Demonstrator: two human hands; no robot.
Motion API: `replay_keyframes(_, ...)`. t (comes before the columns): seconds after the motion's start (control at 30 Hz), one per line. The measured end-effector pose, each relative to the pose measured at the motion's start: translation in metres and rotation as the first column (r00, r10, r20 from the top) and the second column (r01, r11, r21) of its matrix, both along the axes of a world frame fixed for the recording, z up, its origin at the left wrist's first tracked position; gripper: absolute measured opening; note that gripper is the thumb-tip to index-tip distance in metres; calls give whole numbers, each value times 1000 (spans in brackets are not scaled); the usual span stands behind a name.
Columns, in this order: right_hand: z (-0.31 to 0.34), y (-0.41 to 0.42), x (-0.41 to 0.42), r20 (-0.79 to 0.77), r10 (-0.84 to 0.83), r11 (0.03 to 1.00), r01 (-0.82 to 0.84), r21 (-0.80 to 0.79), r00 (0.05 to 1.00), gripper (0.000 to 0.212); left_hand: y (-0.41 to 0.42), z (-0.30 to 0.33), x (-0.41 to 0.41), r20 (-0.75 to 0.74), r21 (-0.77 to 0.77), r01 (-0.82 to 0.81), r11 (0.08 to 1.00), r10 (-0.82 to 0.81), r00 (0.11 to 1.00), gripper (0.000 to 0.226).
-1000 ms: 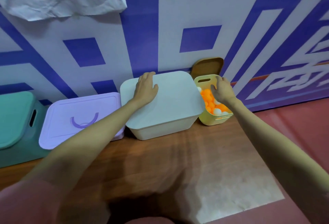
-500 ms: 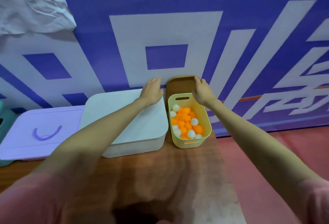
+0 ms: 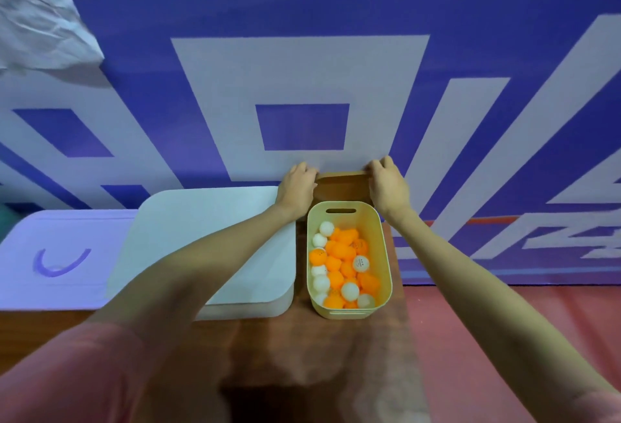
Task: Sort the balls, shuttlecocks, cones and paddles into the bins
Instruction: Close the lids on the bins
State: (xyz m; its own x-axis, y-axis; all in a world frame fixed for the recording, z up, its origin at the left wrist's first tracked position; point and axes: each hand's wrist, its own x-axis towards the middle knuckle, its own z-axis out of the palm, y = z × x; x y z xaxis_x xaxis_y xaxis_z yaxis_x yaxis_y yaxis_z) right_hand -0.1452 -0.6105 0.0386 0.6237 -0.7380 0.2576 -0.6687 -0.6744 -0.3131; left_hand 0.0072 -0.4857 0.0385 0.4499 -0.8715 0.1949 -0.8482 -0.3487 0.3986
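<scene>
Hands grip the brown lid (image 3: 341, 187) leaning on the wall behind the yellow bin (image 3: 384, 254) of ping-pong balls (image 3: 342, 268) on the counter (image 3: 322, 348), left hand (image 3: 297, 187) on its left edge, right hand (image 3: 389, 184) on its right.

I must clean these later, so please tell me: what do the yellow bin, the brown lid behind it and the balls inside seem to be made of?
Yellow bin: likely moulded plastic, matte, with rounded corners and a cut-out handle slot.
Brown lid, gripped by both hands: perhaps wood or bamboo, judging by its flat, warm tone; no grain shows.
Balls: smooth, matte, orange and white, probably light plastic table tennis balls.
</scene>
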Motion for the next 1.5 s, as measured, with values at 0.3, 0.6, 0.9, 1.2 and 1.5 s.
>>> replay_keyframes(0.3, 27, 20, -32, 259, 118, 983, -76, -169, 959, 20, 27, 31, -11, 89, -247, 73, 966, -53, 995, 20)
replay_keyframes(0.6, 23, 82, -111, 283, 211, 939, -114, -323, 936, 22, 108, 39, -70, 181, -197, 196, 961, -161, 970, 18)
replay_keyframes(0.9, -38, 122, -152, 106, 248, 951, -221, -216, 963, 29, 150, -12, -121, 171, 115, 198, 973, -216, 961, 26)
replay_keyframes(1.2, -77, 140, -159, 13, 284, 950, -280, -136, 959, 39, 161, -53, -126, 420, 321, 198, 926, -327, 847, 56)
replay_keyframes(1.5, -84, 153, -158, 187, 131, 989, -142, 47, 974, 31, 175, -73, -136, 133, 54, 136, 989, -142, 981, 43)
